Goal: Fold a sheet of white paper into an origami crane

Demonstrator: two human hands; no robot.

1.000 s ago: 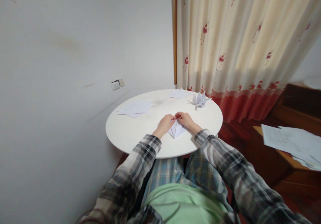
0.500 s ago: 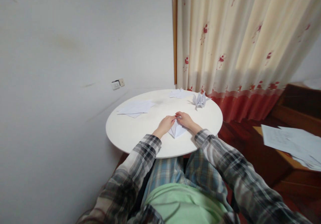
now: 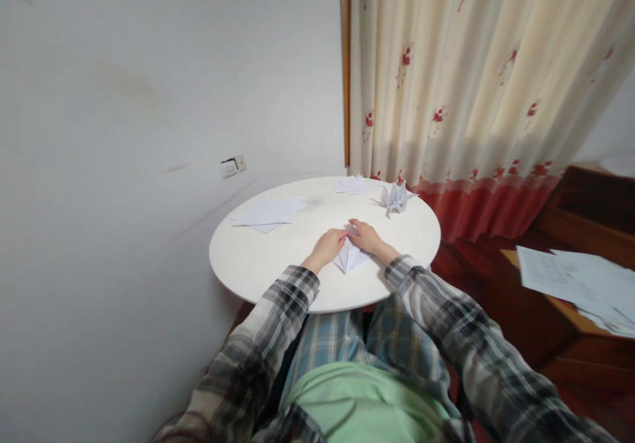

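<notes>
A small folded white paper (image 3: pixel 349 258), pointed toward me, lies on the round white table (image 3: pixel 258 264). My left hand (image 3: pixel 328 244) presses on its left side with curled fingers. My right hand (image 3: pixel 364 235) lies on its right side, fingers bent over the far tip. The fingertips of both hands meet above the paper's top edge. The far part of the paper is hidden under my hands.
Flat white sheets (image 3: pixel 269 214) lie at the table's far left. A folded paper figure (image 3: pixel 395 197) and another paper piece (image 3: pixel 350 184) sit at the far edge. A flowered curtain (image 3: pixel 471 79) hangs behind. A wooden surface with sheets of paper (image 3: pixel 575 276) stands to the right.
My right hand's fingers have shifted slightly over the paper's far tip. My left hand and the paper stay where they were.
</notes>
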